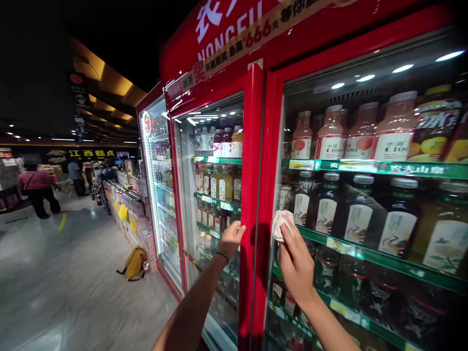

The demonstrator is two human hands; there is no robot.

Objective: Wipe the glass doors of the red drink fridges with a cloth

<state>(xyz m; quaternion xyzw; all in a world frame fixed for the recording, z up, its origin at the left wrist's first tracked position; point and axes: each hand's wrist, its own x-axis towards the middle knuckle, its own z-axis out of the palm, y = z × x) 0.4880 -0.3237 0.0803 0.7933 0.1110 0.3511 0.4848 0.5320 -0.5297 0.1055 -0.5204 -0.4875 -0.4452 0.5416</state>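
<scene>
Pressing on glass door (369, 146), cloth (280, 223) clutched by right hand (296, 263), red door edge (250, 170) clasped by left hand (231, 239), open floor (73, 282) leftward.

White cloth (281, 223) on the glass of a red drinks cooler

The cloth is small, white and crumpled into a wad. It is bunched under the fingers of the right hand (296, 261) and pressed flat against the glass of the right door (365, 141), close to that door's red left frame and level with the shelf of dark bottles behind the pane. The left door (252, 170) stands just beside it, upright, red-framed with a glass pane, and the left hand (231, 239) rests its bent fingertips on the right upright of that frame, about halfway up.
</scene>
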